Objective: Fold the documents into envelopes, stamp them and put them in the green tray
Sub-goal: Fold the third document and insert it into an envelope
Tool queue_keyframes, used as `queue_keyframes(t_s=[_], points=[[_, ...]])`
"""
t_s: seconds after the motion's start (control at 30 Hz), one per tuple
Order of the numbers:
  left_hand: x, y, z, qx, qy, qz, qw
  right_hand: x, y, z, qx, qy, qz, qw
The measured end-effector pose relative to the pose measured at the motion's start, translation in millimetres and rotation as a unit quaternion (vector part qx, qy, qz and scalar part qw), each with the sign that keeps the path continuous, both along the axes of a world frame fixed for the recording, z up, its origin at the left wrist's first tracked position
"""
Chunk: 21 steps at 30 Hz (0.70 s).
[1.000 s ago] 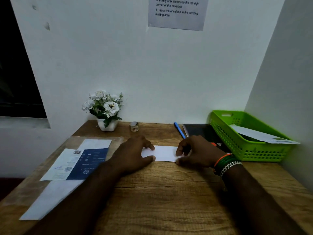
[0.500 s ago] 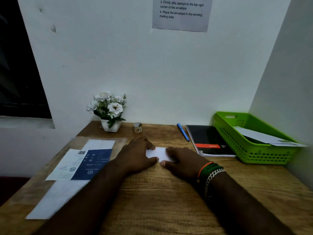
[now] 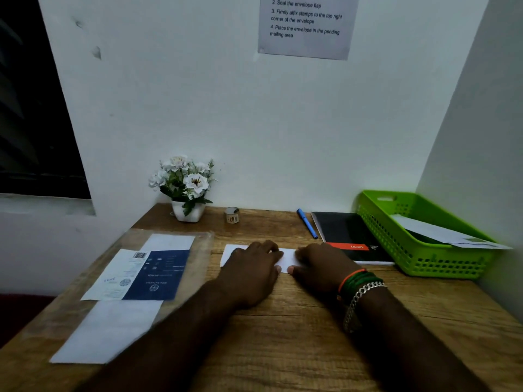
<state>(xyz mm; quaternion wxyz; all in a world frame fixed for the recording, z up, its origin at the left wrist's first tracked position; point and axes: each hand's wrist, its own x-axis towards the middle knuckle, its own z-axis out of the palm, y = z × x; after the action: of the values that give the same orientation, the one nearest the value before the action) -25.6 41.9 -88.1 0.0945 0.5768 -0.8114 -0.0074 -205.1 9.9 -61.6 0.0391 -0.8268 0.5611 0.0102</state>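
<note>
Right now both of your hands lie flat, palms down, on a small white folded paper (image 3: 288,257) at the middle of the light wooden desk (image 3: 297,349). Your left hand (image 3: 253,268) covers its left and central part, fingers stretched out together and pressing down, with one white corner showing past your knuckles on the left. Your right hand (image 3: 319,268), with orange and green threads and a silver chain bracelet at the wrist, presses the right end, fingers spread flat over the sheet rather than gripping it; the two thumbs nearly meet at the near edge.

To your left, under a clear plastic sleeve, lie a blue-and-white printed document (image 3: 141,274) and a plain white sheet (image 3: 107,332). At the far right stands the bright green perforated plastic tray (image 3: 424,258), and a white envelope (image 3: 441,232) rests slanted inside it, one end sticking over the rim. Just beside the tray lies a black notebook with a red band (image 3: 348,236), and a blue pen (image 3: 307,223) lies along its left edge. By the wall stand a white pot of white flowers (image 3: 186,188) and a small roll of stamps (image 3: 232,215).
</note>
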Motion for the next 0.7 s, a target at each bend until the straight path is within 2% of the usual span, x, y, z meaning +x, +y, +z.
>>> queue_keyframes(t_s=[0.27, 0.53, 0.7], points=[[32.6, -6.9, 6.2, 0.014, 0.036, 0.145, 0.989, -8.0, -3.9, -0.6, -0.004, -0.067, -0.017, 0.998], [37.3, -11.0, 5.8, 0.053, 0.053, 0.141, 0.987, -11.5, -0.6, -0.3, -0.077, -0.147, -0.026, 0.986], [41.1, -9.9, 7.7, 0.071, 0.044, 0.136, 0.987, -13.8, -5.2, 2.1, -0.047, -0.192, -0.026, 0.980]])
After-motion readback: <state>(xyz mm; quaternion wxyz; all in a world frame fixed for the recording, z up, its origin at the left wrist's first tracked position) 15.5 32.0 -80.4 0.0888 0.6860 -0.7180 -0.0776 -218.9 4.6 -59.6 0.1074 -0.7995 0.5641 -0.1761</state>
